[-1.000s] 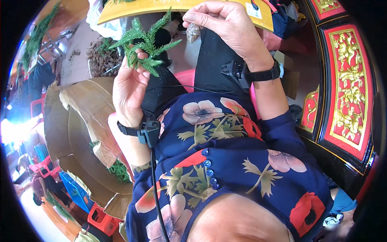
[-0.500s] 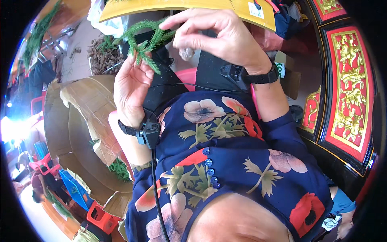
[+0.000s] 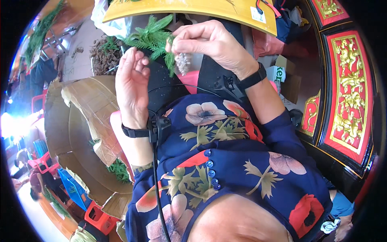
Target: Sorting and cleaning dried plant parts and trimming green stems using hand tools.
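Note:
My right hand pinches the base of a green artificial pine sprig, between thumb and fingertips. The sprig's needled branches fan out toward the left. Below the right fingers hangs a pale, frosted-looking pine cone; how it is joined to the sprig is hidden. My left hand is raised beside the sprig's left tips, its fingers loosely bent with nothing visible in them. Both hands are above my lap, near the edge of a yellow table.
A torn cardboard box with green sprigs inside stands at my left. Brown material fills a container farther off. Carved red and gold panels stand at my right. A black cable runs down from my left wrist.
My left hand has let go of the sprig and moved slightly away. The sprig has turned and spread out, and the pine cone beneath my right hand shows more fully.

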Available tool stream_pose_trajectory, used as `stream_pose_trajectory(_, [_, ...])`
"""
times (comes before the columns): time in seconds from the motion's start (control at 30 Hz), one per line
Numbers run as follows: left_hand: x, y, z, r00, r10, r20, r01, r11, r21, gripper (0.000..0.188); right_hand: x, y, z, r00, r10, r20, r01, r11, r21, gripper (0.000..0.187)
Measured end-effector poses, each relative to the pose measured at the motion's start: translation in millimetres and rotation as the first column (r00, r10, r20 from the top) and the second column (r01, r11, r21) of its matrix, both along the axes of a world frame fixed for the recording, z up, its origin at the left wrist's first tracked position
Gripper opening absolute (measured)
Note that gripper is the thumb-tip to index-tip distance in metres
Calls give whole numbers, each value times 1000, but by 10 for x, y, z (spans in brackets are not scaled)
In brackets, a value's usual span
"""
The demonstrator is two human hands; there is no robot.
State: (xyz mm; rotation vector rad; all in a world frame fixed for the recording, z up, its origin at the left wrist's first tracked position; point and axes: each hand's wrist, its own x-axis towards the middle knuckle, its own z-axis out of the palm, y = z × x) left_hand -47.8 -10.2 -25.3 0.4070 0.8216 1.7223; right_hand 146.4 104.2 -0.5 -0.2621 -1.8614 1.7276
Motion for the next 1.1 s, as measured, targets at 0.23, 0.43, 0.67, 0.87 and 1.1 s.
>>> stream_pose_trajectory(0.23, [113,8,131,991,-40,-127,31,997,-72,27,26,116,-195,959,117,-257,-254,757,-602,22])
stream_pose_trajectory(0.43, [151,6,125,991,-116,-63,113,992,-57,28,39,212,-345,951,24,-307,-242,674,-698,23])
stream_pose_trajectory(0.67, [237,51,136,971,-122,-206,111,992,-65,26,32,245,-439,948,49,-314,-281,594,-754,23])
stream_pose_trajectory(0.87, [165,65,34,959,-17,-283,-2,998,-67,18,27,219,-341,973,105,-206,-216,731,-648,25])
stream_pose_trajectory(1.1, [164,76,65,907,111,-406,-149,987,-63,13,64,216,-237,998,37,-53,-60,841,-538,25])
